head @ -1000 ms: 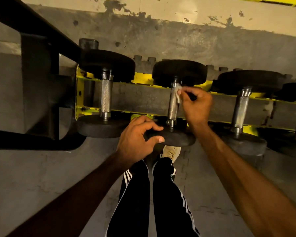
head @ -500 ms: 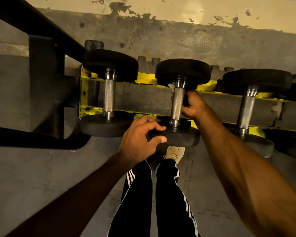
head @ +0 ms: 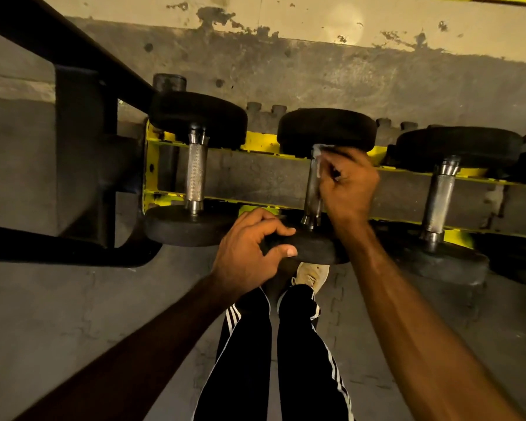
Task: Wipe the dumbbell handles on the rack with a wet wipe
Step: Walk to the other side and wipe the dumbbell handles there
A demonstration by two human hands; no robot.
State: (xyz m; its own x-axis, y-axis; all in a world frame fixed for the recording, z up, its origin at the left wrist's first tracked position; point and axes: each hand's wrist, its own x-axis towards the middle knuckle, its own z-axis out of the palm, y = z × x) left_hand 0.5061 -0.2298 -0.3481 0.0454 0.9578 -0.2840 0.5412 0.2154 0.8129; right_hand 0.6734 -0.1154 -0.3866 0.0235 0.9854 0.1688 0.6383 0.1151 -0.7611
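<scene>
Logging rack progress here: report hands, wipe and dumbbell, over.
Left hand grips middle dumbbell by its near head. Right hand holds wet wipe against its handle. Left dumbbell, right dumbbell apart from both hands.

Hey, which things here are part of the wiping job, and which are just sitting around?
Job: wipe, middle dumbbell, left dumbbell, right dumbbell, rack, right hand, left hand.
Sitting around: black frame, floor mat.

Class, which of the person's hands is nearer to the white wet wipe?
Right. The right hand holds the wet wipe against the middle dumbbell's handle; the left hand is lower, gripping that dumbbell's near weight, apart from the wipe.
</scene>
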